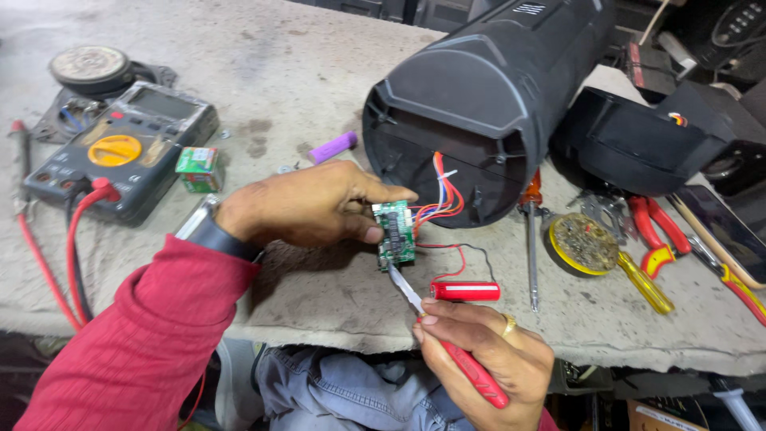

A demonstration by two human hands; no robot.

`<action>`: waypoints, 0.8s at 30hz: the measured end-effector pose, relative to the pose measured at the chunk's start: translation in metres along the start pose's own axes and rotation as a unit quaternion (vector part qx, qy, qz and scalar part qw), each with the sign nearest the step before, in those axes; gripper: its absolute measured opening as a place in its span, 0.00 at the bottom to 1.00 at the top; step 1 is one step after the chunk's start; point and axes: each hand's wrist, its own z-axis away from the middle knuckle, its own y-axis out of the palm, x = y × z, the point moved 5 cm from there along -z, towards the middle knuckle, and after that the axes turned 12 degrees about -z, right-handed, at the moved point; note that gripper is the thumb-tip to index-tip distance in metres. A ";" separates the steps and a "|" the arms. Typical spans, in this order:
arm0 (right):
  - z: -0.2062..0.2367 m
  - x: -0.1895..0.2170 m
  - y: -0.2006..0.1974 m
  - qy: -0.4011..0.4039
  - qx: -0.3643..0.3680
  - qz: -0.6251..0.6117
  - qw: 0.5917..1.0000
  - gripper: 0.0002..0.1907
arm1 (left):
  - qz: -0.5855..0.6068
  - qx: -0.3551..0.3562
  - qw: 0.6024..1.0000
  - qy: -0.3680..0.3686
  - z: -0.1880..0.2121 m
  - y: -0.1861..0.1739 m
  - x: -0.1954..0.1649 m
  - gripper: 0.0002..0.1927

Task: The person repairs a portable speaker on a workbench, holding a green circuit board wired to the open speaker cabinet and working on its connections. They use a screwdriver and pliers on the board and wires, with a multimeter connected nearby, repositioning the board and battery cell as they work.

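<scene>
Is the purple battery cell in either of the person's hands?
No, the purple cell lies on the bench, apart from both hands.

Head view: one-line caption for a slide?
Left hand holds green circuit board; right hand probes it with red-handled tool.

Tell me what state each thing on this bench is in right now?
Speaker shell: lying on its side, end open, wires hanging out.
Circuit board: pinched in the left hand, wired to the shell.
Red-handled tool: held by the right hand, tip at the board.
Red battery: lying loose, wired.
Purple battery: lying loose.
Multimeter: leads plugged in.
</scene>
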 end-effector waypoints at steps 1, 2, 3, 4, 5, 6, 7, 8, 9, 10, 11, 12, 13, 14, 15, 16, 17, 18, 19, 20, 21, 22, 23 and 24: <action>0.000 0.000 -0.001 -0.001 -0.002 -0.006 1.000 0.13 | -0.005 0.000 1.000 0.004 -0.002 0.000 -0.001 0.29; 0.000 -0.001 -0.002 -0.003 -0.004 -0.012 1.000 0.13 | -0.011 0.000 1.000 0.008 -0.003 0.001 -0.002 0.29; 0.000 -0.002 -0.002 -0.004 -0.007 -0.018 1.000 0.13 | -0.010 0.001 1.000 0.007 -0.003 0.001 -0.002 0.29; 0.000 -0.002 -0.003 -0.010 -0.010 -0.014 1.000 0.13 | -0.009 0.001 1.000 0.005 -0.003 0.002 -0.003 0.29; 0.000 -0.003 -0.004 -0.015 -0.013 -0.010 1.000 0.13 | -0.008 0.002 1.000 0.002 -0.003 0.003 -0.003 0.30; 0.001 -0.003 -0.005 -0.019 -0.016 -0.006 1.000 0.13 | 0.035 0.002 0.999 -0.003 -0.002 0.004 -0.004 0.30; 0.001 -0.003 -0.006 -0.026 -0.013 -0.009 1.000 0.13 | 0.078 0.004 0.997 -0.009 -0.001 0.005 -0.005 0.30; 0.002 -0.004 -0.008 -0.033 -0.011 -0.011 0.999 0.13 | 0.119 0.007 0.993 -0.017 0.000 0.007 -0.005 0.30; 0.002 -0.005 -0.010 -0.039 -0.010 -0.012 0.999 0.14 | 0.118 0.008 0.993 -0.027 0.000 0.008 -0.005 0.31; 0.003 -0.006 -0.011 -0.042 -0.010 -0.011 0.999 0.14 | 0.116 0.008 0.992 -0.039 0.001 0.008 -0.006 0.31; 0.004 -0.007 -0.012 -0.046 -0.010 -0.011 0.999 0.14 | 0.113 0.008 0.992 -0.050 0.000 0.010 -0.006 0.32; 0.005 -0.009 -0.013 -0.049 -0.011 -0.010 0.999 0.15 | 0.077 0.035 0.990 -0.113 -0.001 0.014 -0.002 0.32; 0.006 -0.010 -0.015 -0.053 -0.011 -0.013 0.998 0.14 | 0.038 0.060 0.982 -0.176 0.001 0.015 0.003 0.31; 0.007 -0.012 -0.016 -0.056 -0.011 -0.016 0.998 0.14 | -0.003 0.083 0.968 -0.237 0.003 0.017 0.008 0.31; 0.009 -0.013 -0.017 -0.060 -0.011 -0.020 0.998 0.14 | 0.011 0.070 0.976 -0.208 0.000 0.017 0.004 0.32; 0.011 -0.014 -0.019 -0.061 -0.014 -0.026 0.998 0.14 | 0.025 0.057 0.982 -0.180 -0.002 0.016 0.001 0.32; 0.012 -0.015 -0.020 -0.063 -0.018 -0.033 0.997 0.13 | 0.041 0.044 0.987 -0.152 -0.004 0.016 -0.002 0.33; 0.014 -0.016 -0.021 -0.063 -0.024 -0.040 0.997 0.13 | 0.027 0.050 0.984 -0.166 -0.004 0.017 0.000 0.33; 0.017 -0.017 -0.023 -0.057 -0.023 -0.044 0.997 0.12 | 0.013 0.058 0.982 -0.182 -0.004 0.019 0.002 0.33; 0.019 -0.017 -0.024 -0.052 -0.021 -0.050 0.997 0.12 | 0.000 0.066 0.978 -0.197 -0.003 0.022 0.004 0.33; 0.021 -0.018 -0.025 -0.048 -0.019 -0.055 0.997 0.12 | 0.020 0.056 0.980 -0.192 -0.003 0.023 0.004 0.33; 0.023 -0.017 -0.026 -0.051 -0.027 -0.055 0.997 0.11 | 0.040 0.044 0.981 -0.186 -0.003 0.024 0.004 0.33; 0.023 -0.017 -0.027 -0.056 -0.034 -0.055 0.996 0.11 | 0.060 0.031 0.981 -0.181 -0.003 0.025 0.004 0.33; 0.024 -0.017 -0.028 -0.061 -0.039 -0.056 0.996 0.11 | 0.067 0.030 0.984 -0.162 -0.004 0.026 0.002 0.33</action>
